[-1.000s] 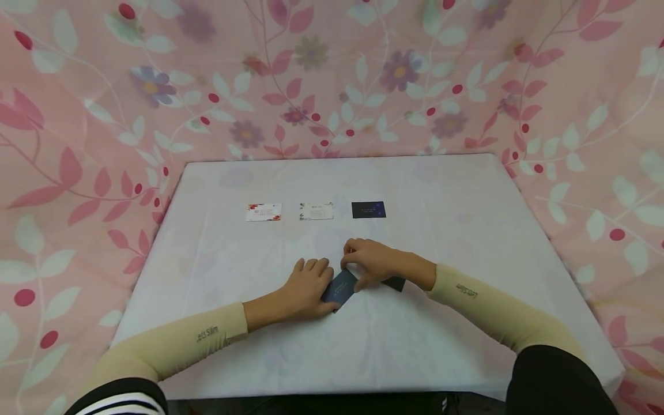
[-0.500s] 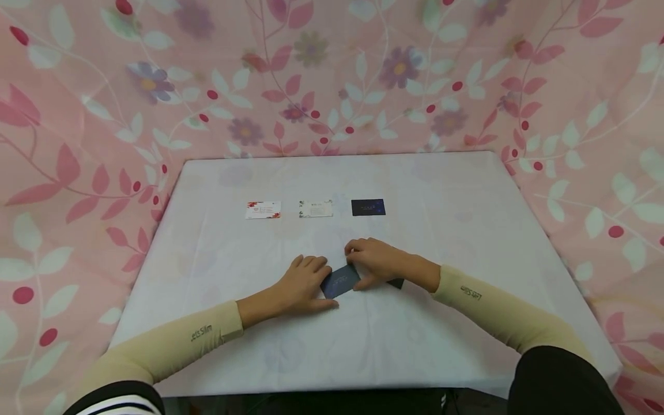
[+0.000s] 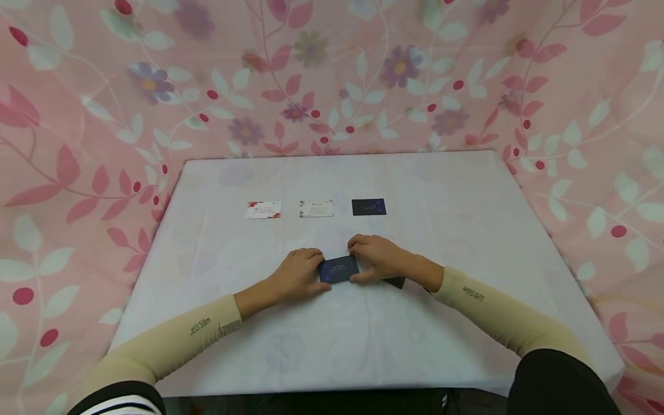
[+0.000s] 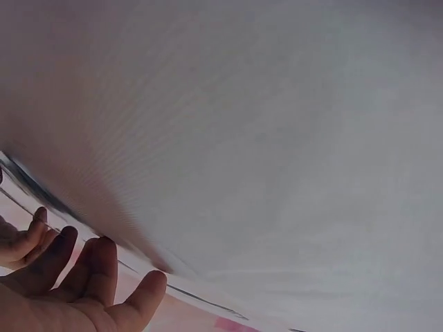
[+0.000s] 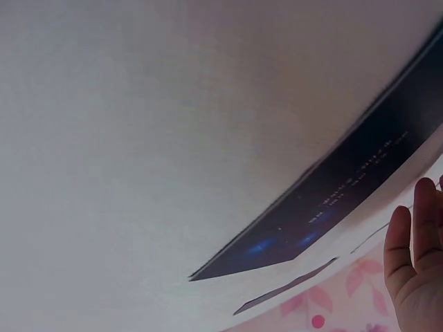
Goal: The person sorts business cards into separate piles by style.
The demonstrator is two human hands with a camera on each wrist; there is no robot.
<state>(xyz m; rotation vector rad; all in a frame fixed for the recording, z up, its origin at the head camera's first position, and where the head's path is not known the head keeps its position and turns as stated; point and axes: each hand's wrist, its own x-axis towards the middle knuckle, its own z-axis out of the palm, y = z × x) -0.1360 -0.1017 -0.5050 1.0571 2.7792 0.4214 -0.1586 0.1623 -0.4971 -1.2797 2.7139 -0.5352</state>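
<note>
A dark blue business card [image 3: 339,269] with small pale print spans the gap between my two hands in the head view, tilted slightly. My left hand [image 3: 293,275] holds its left end, thumb at the lower corner and fingers at the upper one. At the right end my right hand [image 3: 381,259] grips it between thumb and curled fingers. A second dark card [image 3: 395,282] lies on the table partly hidden beneath my right wrist. In the right wrist view a dark card [image 5: 318,197] with blue spots shows large beside the right fingers [image 5: 426,228].
Three cards lie in a row farther back on the white-covered table [image 3: 441,334]: a white one with red flowers [image 3: 263,210], a pale one with green leaves [image 3: 316,208] and a dark blue one [image 3: 369,207]. A pink floral cloth [image 3: 332,75] hangs behind the table.
The card between my hands has turned from a steep slant to nearly level and moved slightly away from me. My left hand has shifted with it to its left end.
</note>
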